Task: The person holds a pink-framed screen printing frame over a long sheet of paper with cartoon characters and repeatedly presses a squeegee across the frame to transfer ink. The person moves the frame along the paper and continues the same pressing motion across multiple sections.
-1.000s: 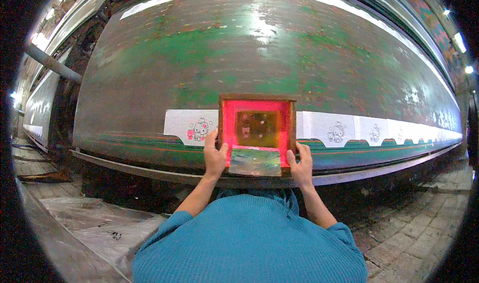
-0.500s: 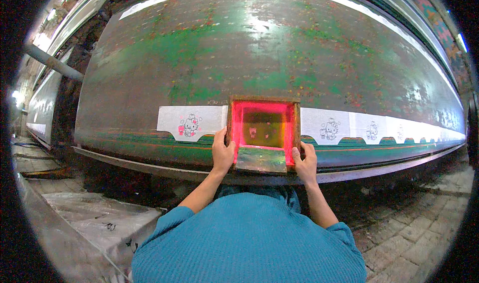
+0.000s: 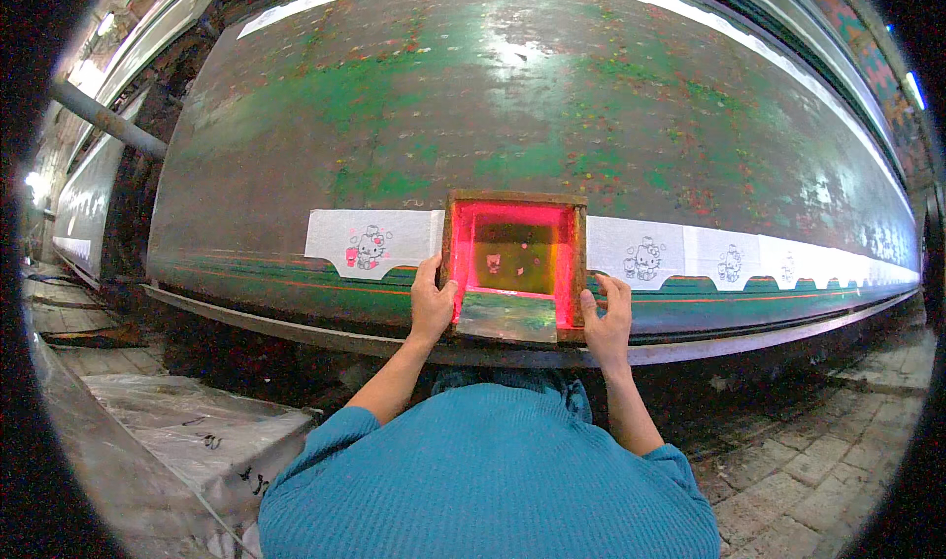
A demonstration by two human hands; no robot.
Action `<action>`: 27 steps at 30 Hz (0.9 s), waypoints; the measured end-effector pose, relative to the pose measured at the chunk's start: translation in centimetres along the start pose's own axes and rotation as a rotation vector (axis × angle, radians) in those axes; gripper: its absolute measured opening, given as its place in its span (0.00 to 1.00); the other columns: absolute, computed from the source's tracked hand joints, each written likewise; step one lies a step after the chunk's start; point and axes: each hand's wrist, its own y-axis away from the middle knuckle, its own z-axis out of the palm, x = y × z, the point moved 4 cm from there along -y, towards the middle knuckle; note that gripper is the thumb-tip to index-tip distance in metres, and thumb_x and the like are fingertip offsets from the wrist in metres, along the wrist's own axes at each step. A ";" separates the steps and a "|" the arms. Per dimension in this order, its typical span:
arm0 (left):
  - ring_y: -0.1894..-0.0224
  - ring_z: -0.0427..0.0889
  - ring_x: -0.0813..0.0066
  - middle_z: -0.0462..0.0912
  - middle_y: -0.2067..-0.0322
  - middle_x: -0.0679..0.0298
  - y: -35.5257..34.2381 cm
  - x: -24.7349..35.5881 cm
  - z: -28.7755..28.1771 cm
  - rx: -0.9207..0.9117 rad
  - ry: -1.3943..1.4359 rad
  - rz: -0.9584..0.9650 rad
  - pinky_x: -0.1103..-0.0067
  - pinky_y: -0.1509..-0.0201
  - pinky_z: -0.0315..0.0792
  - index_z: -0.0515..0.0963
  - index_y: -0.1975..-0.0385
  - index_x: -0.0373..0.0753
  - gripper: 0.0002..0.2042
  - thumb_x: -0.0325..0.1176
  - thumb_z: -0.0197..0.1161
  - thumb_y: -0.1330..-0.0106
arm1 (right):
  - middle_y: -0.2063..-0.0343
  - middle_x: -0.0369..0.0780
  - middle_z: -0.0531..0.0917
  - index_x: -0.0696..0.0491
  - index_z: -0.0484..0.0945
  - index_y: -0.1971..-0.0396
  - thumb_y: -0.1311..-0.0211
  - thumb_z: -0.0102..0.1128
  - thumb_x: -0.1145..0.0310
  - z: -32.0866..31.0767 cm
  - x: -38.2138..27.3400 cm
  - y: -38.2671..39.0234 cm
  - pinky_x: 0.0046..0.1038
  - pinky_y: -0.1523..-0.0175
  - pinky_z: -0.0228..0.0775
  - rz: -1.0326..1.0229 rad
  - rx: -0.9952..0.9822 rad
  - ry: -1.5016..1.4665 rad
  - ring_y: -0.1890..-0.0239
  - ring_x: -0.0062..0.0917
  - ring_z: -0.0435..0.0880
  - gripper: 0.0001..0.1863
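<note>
A small wooden screen-printing frame (image 3: 515, 197), its inside edges smeared bright pink, lies on the long table over the row of white fabric pieces. Through its yellowish mesh (image 3: 512, 256) a few small pink shapes show. A flat, greenish plate-like piece (image 3: 507, 319) sits at the frame's near end. My left hand (image 3: 432, 303) grips the left rail, thumb on the near side. Beside the right rail, my right hand (image 3: 609, 321) has curved, parted fingers and appears just off the wood. To the left lies a printed white piece (image 3: 330, 234) with a cartoon figure in black outline and pink spots.
More white pieces (image 3: 665, 244) with black-outlined figures run rightward along the near edge of the stained green-brown table (image 3: 443, 96). A rail (image 3: 690, 350) borders that edge. Plastic sheeting (image 3: 197, 421) covers something low at left. A pipe (image 3: 108, 118) juts in at far left.
My right hand has loosened and shifted slightly right, away from the frame. My left hand stays on its rail, and the frame keeps its place among the white pieces. The view has shifted slightly.
</note>
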 end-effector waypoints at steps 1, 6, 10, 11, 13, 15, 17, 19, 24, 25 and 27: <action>0.47 0.79 0.52 0.79 0.51 0.48 0.0 -0.1 0.0 0.000 0.035 -0.004 0.67 0.38 0.71 0.74 0.43 0.29 0.23 0.22 0.61 0.42 | 0.48 0.51 0.76 0.62 0.78 0.48 0.33 0.67 0.64 0.0 -0.2 -0.1 0.41 0.38 0.69 0.003 -0.009 0.003 0.44 0.45 0.76 0.21; 0.45 0.80 0.55 0.80 0.49 0.49 0.1 -0.2 0.1 0.024 -0.046 0.028 0.68 0.36 0.70 0.74 0.41 0.29 0.25 0.23 0.61 0.42 | 0.50 0.50 0.77 0.63 0.79 0.51 0.37 0.68 0.68 0.5 -2.2 0.3 0.40 0.39 0.70 -0.133 -0.033 0.071 0.45 0.45 0.76 0.19; 0.43 0.80 0.54 0.80 0.48 0.48 0.2 -0.6 0.3 0.013 -0.001 -0.021 0.68 0.34 0.70 0.74 0.40 0.30 0.26 0.24 0.61 0.42 | 0.52 0.50 0.78 0.60 0.80 0.53 0.43 0.73 0.68 1.3 -5.0 1.4 0.41 0.40 0.71 -0.281 -0.162 0.042 0.45 0.45 0.76 0.20; 0.43 0.79 0.53 0.80 0.48 0.47 0.2 -0.6 0.3 0.016 -0.030 -0.020 0.68 0.34 0.70 0.74 0.40 0.29 0.26 0.24 0.61 0.42 | 0.52 0.49 0.78 0.60 0.80 0.53 0.44 0.74 0.68 1.5 -5.7 1.8 0.42 0.40 0.71 -0.317 -0.245 -0.003 0.45 0.46 0.76 0.20; 0.43 0.79 0.52 0.80 0.47 0.47 0.3 -0.6 0.3 0.032 -0.047 0.004 0.67 0.34 0.70 0.73 0.40 0.29 0.26 0.25 0.61 0.42 | 0.52 0.47 0.78 0.56 0.80 0.52 0.48 0.76 0.64 2.2 -7.2 2.8 0.42 0.41 0.71 -0.424 -0.401 -0.041 0.46 0.45 0.77 0.24; 0.43 0.79 0.52 0.80 0.48 0.46 0.2 -0.6 0.4 0.033 -0.078 0.017 0.67 0.35 0.70 0.73 0.40 0.29 0.26 0.25 0.61 0.42 | 0.52 0.47 0.79 0.54 0.80 0.52 0.51 0.76 0.64 3.1 -8.3 3.5 0.41 0.42 0.71 -0.593 -0.457 0.134 0.47 0.45 0.78 0.25; 0.44 0.79 0.50 0.79 0.49 0.46 0.2 -0.5 0.4 0.043 -0.085 0.045 0.66 0.36 0.71 0.73 0.41 0.28 0.25 0.24 0.61 0.42 | 0.53 0.45 0.80 0.53 0.80 0.53 0.53 0.71 0.67 3.9 -8.8 3.6 0.40 0.44 0.73 -0.733 -0.458 0.335 0.49 0.42 0.80 0.23; 0.46 0.78 0.46 0.79 0.52 0.44 0.2 -0.4 0.4 0.059 -0.083 0.076 0.63 0.38 0.71 0.73 0.44 0.26 0.23 0.23 0.60 0.41 | 0.54 0.44 0.81 0.54 0.80 0.54 0.52 0.66 0.70 4.6 -8.6 2.8 0.41 0.44 0.73 -0.696 -0.406 0.349 0.50 0.42 0.80 0.20; 0.46 0.78 0.46 0.78 0.52 0.44 0.2 -0.6 0.4 0.038 -0.058 0.052 0.63 0.38 0.71 0.73 0.44 0.26 0.23 0.24 0.60 0.41 | 0.61 0.43 0.86 0.56 0.82 0.61 0.55 0.61 0.78 5.2 -8.2 1.4 0.39 0.48 0.77 -0.646 -0.281 0.341 0.56 0.38 0.85 0.16; 0.46 0.78 0.46 0.78 0.52 0.44 0.2 -0.6 0.3 0.046 -0.059 0.061 0.63 0.38 0.71 0.73 0.44 0.26 0.23 0.24 0.60 0.41 | 0.60 0.43 0.85 0.56 0.81 0.61 0.54 0.60 0.77 5.2 -8.1 1.5 0.39 0.49 0.77 -0.625 -0.304 0.336 0.56 0.38 0.85 0.16; 0.46 0.78 0.46 0.78 0.52 0.44 0.1 -0.8 0.5 0.026 -0.071 0.034 0.64 0.38 0.71 0.73 0.44 0.26 0.23 0.24 0.60 0.41 | 0.59 0.43 0.85 0.57 0.80 0.60 0.53 0.60 0.74 5.0 -7.9 2.1 0.39 0.50 0.78 -0.604 -0.340 0.326 0.55 0.37 0.84 0.16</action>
